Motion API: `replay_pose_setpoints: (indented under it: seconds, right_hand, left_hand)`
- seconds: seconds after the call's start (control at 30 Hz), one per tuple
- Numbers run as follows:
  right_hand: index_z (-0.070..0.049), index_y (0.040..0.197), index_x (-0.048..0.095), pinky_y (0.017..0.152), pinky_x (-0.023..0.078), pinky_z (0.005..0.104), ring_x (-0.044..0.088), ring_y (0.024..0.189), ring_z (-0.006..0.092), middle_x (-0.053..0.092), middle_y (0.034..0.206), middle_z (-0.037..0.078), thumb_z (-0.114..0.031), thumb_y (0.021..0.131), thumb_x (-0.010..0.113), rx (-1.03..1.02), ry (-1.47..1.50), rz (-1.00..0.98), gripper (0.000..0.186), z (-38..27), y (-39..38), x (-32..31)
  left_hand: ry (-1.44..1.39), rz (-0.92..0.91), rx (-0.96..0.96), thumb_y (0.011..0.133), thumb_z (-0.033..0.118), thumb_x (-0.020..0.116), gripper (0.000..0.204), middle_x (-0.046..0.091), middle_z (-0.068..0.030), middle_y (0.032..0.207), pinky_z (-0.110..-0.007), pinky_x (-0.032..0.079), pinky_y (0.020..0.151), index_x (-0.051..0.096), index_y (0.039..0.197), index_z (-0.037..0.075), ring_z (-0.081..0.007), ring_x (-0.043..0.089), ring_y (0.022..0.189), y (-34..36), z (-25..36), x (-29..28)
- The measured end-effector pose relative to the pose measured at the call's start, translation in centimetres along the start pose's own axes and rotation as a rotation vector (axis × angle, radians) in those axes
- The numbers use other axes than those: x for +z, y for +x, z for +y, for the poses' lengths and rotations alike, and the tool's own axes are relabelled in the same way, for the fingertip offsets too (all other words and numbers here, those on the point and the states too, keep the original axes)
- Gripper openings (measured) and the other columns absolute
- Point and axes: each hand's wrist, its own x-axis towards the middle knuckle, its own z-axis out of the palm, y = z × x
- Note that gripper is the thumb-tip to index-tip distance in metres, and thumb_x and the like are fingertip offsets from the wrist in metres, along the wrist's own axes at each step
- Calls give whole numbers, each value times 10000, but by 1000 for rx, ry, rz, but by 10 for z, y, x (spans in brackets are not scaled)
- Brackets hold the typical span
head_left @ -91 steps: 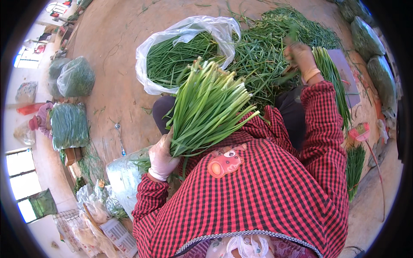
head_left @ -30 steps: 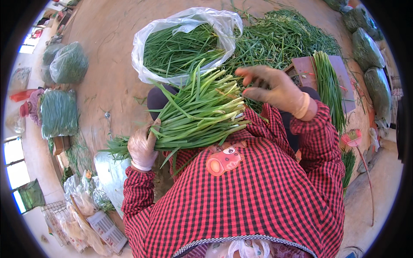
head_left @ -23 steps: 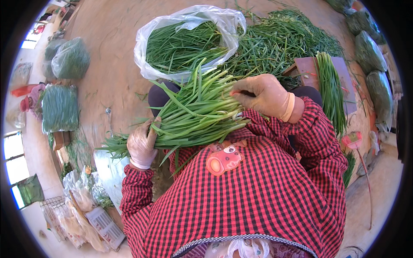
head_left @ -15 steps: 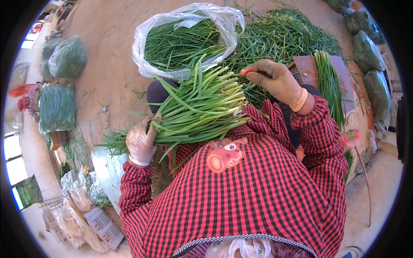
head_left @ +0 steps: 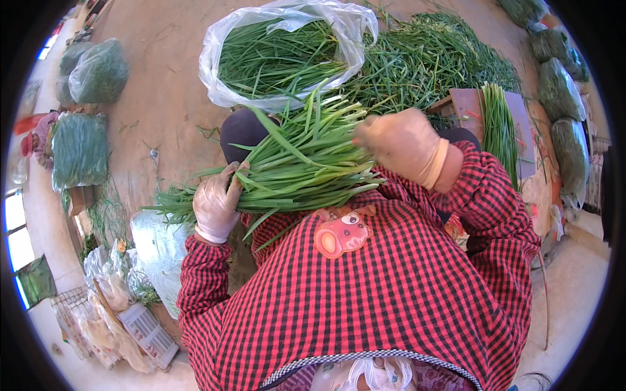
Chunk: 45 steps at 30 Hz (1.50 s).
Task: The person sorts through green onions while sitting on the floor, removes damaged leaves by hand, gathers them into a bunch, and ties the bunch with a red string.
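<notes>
A thick bunch of garlic chives [head_left: 300, 166] lies across my lap, green leaf tips to the left and pale stem ends to the right. My left hand [head_left: 218, 199], in a thin whitish glove, is closed around the leafy end, thumb on top. My right hand [head_left: 404, 143], gloved too, is at the stem ends with its fingers curled in. A bit of orange-red shows at its fingertips, which are slightly blurred; what they pinch, if anything, is hidden.
Ahead stands an open clear plastic bag [head_left: 208, 68] of chives, beside a loose green heap [head_left: 437, 58]. Another bunch [head_left: 499, 130] lies on a small board [head_left: 466, 107] at right. Filled bags [head_left: 81, 150] stand left, more [head_left: 561, 91] along the right. A shiny sheet [head_left: 156, 247] is beside my left arm.
My right hand has come down and slightly left, from above the stem ends onto them, its fingers curling further. My left hand keeps its hold on the chives.
</notes>
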Motion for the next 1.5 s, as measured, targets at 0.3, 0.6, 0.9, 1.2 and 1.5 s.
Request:
replay_pose_setpoints:
  seconds: [0.3,0.6,0.9,1.2,1.5]
  right_hand:
    - [-169,1244,620,891,522,407,622,1089,296,644,1161,112,-244,881,669,556,-214,64,374,104,-45,-47]
    - [-98,1018,664,701,555,419,672,847,308,633,998,107,-200,820,672,-218,138,-131,222,-9,60,31]
    - [-105,884,684,669,542,407,659,754,318,643,840,103,-133,808,645,25,51,-37,89,72,-13,7]
    - [-71,1507,336,1046,452,373,496,1297,342,371,1505,241,-389,855,716,377,279,-176,819,107,8,5]
    - [-35,970,702,511,397,203,481,573,33,655,775,-30,-220,970,579,516,1027,164,223,88,29,51]
  left_hand:
    - [-9,19,-38,695,64,690,602,644,-78,1177,-389,519,725,606,1285,150,-285,646,853,-2,2,2]
    - [36,-7,11,722,118,709,596,654,-84,1143,-380,524,717,601,1306,166,-285,650,845,8,7,-16]
    - [-29,-25,-94,722,109,700,631,652,-95,1160,-383,522,717,575,1337,173,-286,656,862,-14,11,1]
    - [-14,-3,-78,688,91,700,657,647,-94,1170,-394,520,736,579,1330,164,-283,656,883,-11,13,6]
    - [-587,71,-396,705,110,807,609,693,-161,1084,-374,538,834,587,1267,31,-306,691,967,-22,16,25]
